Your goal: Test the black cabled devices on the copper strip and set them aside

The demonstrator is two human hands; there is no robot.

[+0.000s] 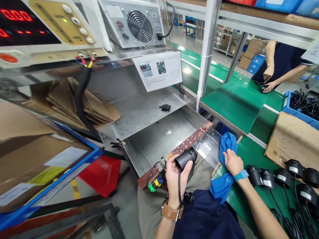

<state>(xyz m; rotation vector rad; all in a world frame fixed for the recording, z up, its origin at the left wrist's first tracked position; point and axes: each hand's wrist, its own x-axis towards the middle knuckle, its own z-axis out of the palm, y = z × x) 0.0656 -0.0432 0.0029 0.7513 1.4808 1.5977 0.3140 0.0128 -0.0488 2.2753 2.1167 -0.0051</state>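
Note:
My left hand (175, 181) grips a black cylindrical part (185, 158) with a black cable hanging from it, held just over the near end of a brown perforated strip (191, 139) on a steel tray (159, 136). Coloured connectors (156, 184) sit beside my left palm. My right hand (233, 162) holds a blue cloth (228, 142) that drapes down to my lap, at the edge of the green bench (246, 196).
Several black parts with cables (281, 177) line the bench at right, beside a cardboard sheet (291, 139) and a blue bin (302, 108). A small black piece (164, 107) lies on the upper steel shelf. Test equipment (45, 26) stands at upper left. Another person's hands (267, 81) work farther along.

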